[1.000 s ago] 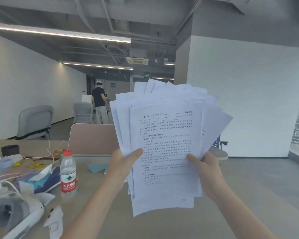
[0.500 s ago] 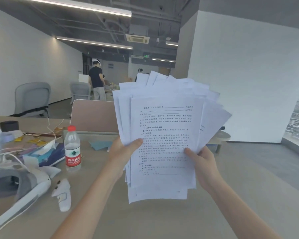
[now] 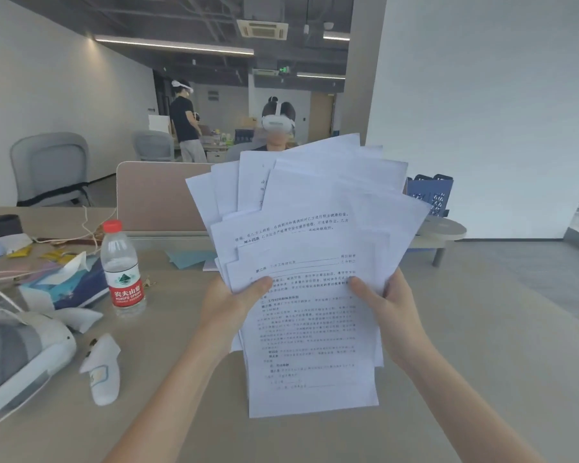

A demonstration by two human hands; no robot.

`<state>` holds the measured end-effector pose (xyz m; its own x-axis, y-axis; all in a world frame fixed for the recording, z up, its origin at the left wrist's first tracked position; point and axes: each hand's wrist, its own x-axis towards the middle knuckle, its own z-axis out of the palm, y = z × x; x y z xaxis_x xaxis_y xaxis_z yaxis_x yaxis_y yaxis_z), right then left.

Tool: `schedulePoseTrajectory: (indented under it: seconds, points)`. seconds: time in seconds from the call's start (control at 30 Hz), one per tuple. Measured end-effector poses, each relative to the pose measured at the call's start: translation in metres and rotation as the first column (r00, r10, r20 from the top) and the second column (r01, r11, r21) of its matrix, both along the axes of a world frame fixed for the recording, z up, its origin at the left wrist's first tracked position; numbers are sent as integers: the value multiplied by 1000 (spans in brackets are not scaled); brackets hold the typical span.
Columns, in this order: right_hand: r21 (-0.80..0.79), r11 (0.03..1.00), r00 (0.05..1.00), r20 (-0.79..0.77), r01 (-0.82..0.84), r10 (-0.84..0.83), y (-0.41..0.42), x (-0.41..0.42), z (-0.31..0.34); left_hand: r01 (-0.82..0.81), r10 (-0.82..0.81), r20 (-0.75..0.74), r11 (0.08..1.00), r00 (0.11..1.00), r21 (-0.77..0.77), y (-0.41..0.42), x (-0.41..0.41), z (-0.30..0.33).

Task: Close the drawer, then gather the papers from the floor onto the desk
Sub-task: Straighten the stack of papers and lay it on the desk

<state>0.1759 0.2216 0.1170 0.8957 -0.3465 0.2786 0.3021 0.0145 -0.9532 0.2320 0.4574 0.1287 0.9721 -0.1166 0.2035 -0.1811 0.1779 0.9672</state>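
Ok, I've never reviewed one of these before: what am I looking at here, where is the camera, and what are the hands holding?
There is no robot. The single picture comes from a wide-angle camera worn on a person's head, looking forward and down. The left hand and right hand both grip an uneven, fanned stack of printed papers, held up above the desk. On the desk's left side stand a water bottle and lie a tissue box, a white headset and a white controller. The drawer is not in view.
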Motion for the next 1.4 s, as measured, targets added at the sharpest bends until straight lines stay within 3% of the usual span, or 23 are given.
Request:
schedulePoseTrajectory:
  seconds: [0.33, 0.67, 0.9, 1.17, 1.4]
  points:
    - [-60, 998, 1000, 1, 16, -16, 2, 5, 1, -71, 72, 46, 997, 996, -28, -5, -2, 6]
    - [-34, 999, 997, 71, 13, -11, -7, -49, 44, -55, 56, 126, 998, 990, -13, -11, -51, 47]
    - [2, 1000, 998, 68, -14, 14, -3, -67, 26, -70, 67, 62, 996, 996, 48, -17, -71, 29]
    - [-54, 999, 999, 42, -2, 4, -6, -50, 19, -69, 68, 20, 997, 997, 19, -21, -51, 24]
    - [-88, 993, 993, 97, 75, -67, -10, -22, 41, -40, 46, 83, 997, 995, -69, -26, -28, 36]
